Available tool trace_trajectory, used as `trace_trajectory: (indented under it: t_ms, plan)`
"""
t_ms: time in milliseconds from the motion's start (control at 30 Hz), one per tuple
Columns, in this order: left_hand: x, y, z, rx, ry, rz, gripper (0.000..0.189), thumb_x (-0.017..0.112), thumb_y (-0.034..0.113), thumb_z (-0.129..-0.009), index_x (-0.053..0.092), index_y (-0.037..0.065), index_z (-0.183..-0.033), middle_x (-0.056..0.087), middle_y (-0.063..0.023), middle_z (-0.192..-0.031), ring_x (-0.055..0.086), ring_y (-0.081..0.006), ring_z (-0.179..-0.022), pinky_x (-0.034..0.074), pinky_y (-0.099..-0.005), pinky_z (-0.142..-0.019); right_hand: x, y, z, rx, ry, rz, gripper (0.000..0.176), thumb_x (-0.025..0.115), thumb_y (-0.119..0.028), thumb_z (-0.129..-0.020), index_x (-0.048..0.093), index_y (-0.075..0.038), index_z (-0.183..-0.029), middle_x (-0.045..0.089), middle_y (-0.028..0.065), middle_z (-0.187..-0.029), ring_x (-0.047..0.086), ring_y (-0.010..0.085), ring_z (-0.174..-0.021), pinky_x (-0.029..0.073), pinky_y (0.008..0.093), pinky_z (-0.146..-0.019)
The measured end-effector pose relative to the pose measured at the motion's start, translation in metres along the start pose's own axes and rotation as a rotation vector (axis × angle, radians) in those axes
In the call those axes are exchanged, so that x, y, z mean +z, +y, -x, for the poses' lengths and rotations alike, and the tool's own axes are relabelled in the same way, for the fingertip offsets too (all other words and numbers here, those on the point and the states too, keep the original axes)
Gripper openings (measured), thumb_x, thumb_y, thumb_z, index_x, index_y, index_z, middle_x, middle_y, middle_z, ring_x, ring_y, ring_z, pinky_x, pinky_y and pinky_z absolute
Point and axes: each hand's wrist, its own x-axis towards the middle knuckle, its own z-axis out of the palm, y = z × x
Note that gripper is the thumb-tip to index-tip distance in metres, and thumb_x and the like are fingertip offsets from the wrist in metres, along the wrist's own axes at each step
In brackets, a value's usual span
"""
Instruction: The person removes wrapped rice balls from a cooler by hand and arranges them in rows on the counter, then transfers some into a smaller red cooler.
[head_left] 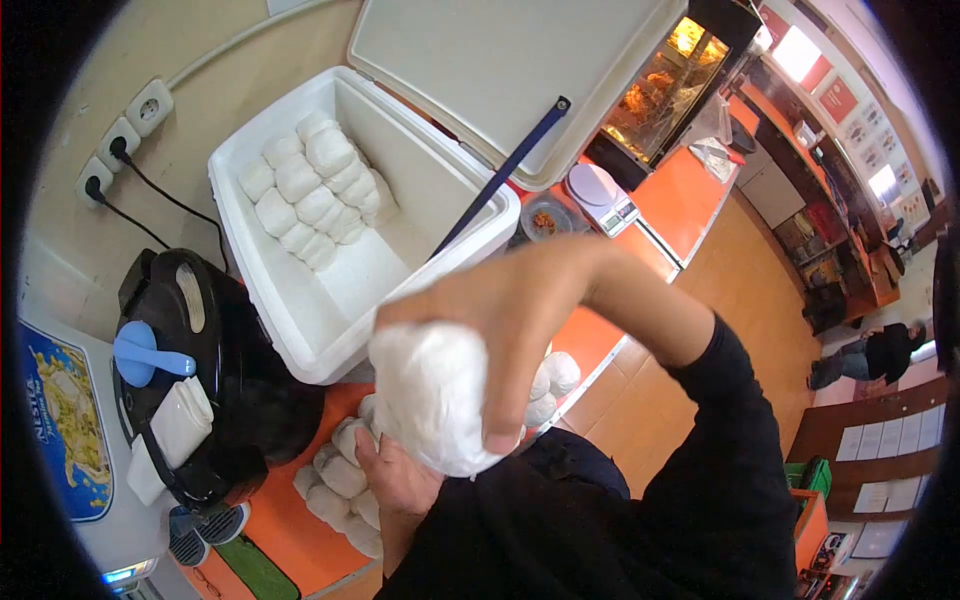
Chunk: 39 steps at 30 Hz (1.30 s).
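A white wrapped bundle [432,395], rounded and creased, is in my right hand [510,325], whose fingers curve over its top and thumb presses its side. Just below and behind it is my left hand [402,482], thumb stretched out and apart; the bundle hides its other fingers. Beside the left hand, a pile of similar white bundles [335,485] lies on the orange counter [270,520]. Ahead stands an open white cooler box [295,340], with rows of white bundles [310,190] packed against its far left side.
Left of the cooler is a black rice cooker [220,420] with a blue scoop [150,355] on it. The cooler lid [500,70] leans back. A kitchen scale [600,195] and more bundles [555,378] sit to the right. A person [870,352] stands farther off.
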Motion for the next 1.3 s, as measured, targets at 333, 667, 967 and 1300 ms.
trace_trajectory:
  t_ms: [333, 667, 967, 1300]
  plan:
    - [-0.056, -0.073, -0.007, -0.186, 0.256, 0.211, 0.056, 0.035, 0.053, -0.099, 0.043, 0.014, -0.139, 0.053, -0.0127, -0.131, 0.054, -0.0307, -0.12, 0.05, -0.0489, -0.094, 0.158, 0.168, -0.016, -0.019, 0.66, -0.191, 0.082, 0.079, -0.027, -0.07, 0.04, -0.003, -0.138, 0.047, 0.0216, -0.128, 0.045, 0.032, -0.125, 0.04, 0.0377, -0.102]
    - [-0.076, -0.135, -0.037, 0.211, 0.082, -1.054, 0.054, 0.055, 0.033, -0.096, 0.042, 0.001, -0.138, 0.049, -0.0167, -0.132, 0.049, -0.0323, -0.123, 0.043, -0.0402, -0.102, 0.16, 0.215, 0.03, 0.034, 1.11, -0.317, 0.058, 0.075, -0.032, -0.079, 0.051, -0.007, -0.126, 0.058, 0.0244, -0.112, 0.057, 0.0365, -0.11, 0.045, 0.0427, -0.093]
    - [0.002, -0.117, -0.067, -0.252, 0.187, 0.071, 0.057, 0.053, 0.045, -0.097, 0.045, 0.003, -0.134, 0.058, -0.0143, -0.126, 0.056, -0.0293, -0.119, 0.049, -0.0434, -0.096, 0.143, 0.37, 0.1, 0.632, 1.448, 0.44, 0.053, 0.074, -0.03, -0.077, 0.054, -0.009, -0.122, 0.051, 0.026, -0.115, 0.052, 0.0434, -0.102, 0.047, 0.051, -0.084]
    - [0.003, -0.134, -0.077, -0.05, 0.413, -0.354, 0.041, 0.062, 0.027, -0.093, 0.055, -0.001, -0.123, 0.062, -0.0153, -0.117, 0.064, -0.0231, -0.101, 0.054, -0.0389, -0.083, 0.135, 0.356, 0.066, 0.591, 1.306, 0.347, 0.048, 0.052, -0.049, -0.094, 0.059, -0.012, -0.124, 0.041, 0.0261, -0.131, 0.044, 0.042, -0.117, 0.038, 0.0545, -0.096]
